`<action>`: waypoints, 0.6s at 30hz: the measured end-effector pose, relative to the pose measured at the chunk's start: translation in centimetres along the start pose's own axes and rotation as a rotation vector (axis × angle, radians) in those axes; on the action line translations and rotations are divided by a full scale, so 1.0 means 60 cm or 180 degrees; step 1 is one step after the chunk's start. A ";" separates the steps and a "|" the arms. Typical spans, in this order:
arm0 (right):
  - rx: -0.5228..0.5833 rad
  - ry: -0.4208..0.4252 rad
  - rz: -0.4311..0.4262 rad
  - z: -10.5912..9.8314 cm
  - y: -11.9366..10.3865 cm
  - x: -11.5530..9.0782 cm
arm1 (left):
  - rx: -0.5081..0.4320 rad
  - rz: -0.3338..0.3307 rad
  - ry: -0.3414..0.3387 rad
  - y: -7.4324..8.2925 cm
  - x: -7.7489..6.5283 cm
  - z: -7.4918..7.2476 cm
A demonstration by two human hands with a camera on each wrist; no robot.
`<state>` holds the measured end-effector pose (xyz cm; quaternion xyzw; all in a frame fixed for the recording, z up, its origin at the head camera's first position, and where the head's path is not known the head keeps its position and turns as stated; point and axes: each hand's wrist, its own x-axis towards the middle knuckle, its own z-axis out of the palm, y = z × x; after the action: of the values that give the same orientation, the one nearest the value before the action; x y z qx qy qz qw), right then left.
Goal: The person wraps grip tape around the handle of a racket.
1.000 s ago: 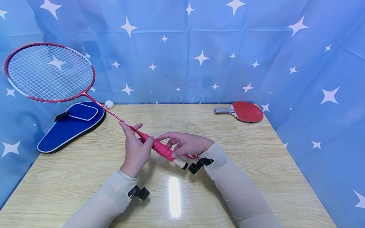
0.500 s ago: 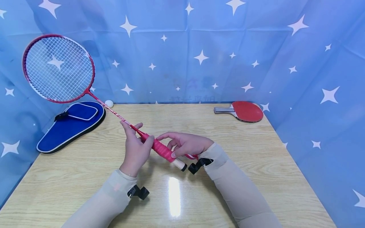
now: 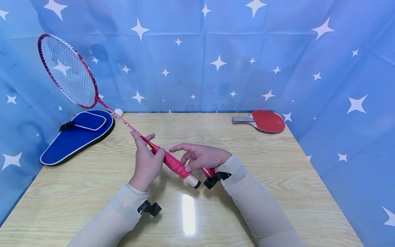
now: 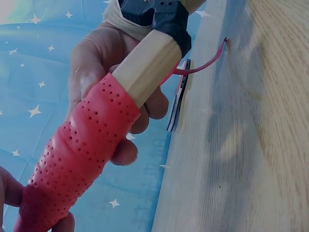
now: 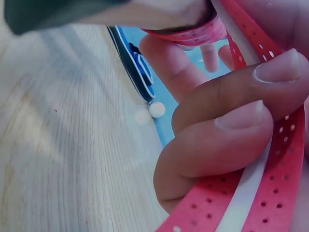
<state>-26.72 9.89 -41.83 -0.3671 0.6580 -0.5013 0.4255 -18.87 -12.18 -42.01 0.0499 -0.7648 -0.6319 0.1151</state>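
Note:
A red and white badminton racket (image 3: 123, 122) slants from upper left to the centre. My left hand (image 3: 146, 166) holds it where the shaft meets the handle, thumb on the wrapping. Pink-red perforated grip tape (image 4: 77, 150) winds round most of the handle. The light wooden butt end (image 3: 192, 180) with its black tip is bare. My right hand (image 3: 205, 156) is at the lower edge of the wrapping, its thumb touching there. In the right wrist view, its curled fingers (image 5: 217, 140) hold the loose tape length, which has a white centre strip (image 5: 246, 193).
On the wooden table (image 3: 92, 206), a blue paddle case (image 3: 74, 140) lies at the left, with a white ball (image 3: 118, 112) beside it. A red table tennis paddle (image 3: 267, 120) lies at the back right. Behind hangs a blue star-patterned cloth (image 3: 185, 51).
The racket has turned about its shaft, so its head appears narrower and more edge-on. The butt end has shifted slightly left and down. Both hands stay nearly in place.

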 end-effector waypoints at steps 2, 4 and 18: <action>0.0036 -0.0035 0.0017 0.000 0.001 0.000 | -0.0047 -0.0029 -0.0009 0.000 0.000 0.000; 0.0077 -0.0055 0.0033 0.001 0.001 0.000 | -0.0082 -0.0046 -0.0014 0.000 0.000 0.000; -0.0156 0.0061 -0.0005 0.004 -0.001 0.000 | 0.0159 0.0063 0.0022 0.001 0.000 0.002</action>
<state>-26.48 9.80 -41.83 -0.3730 0.6738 -0.4888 0.4097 -18.86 -12.07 -41.96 0.0473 -0.7804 -0.6113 0.1227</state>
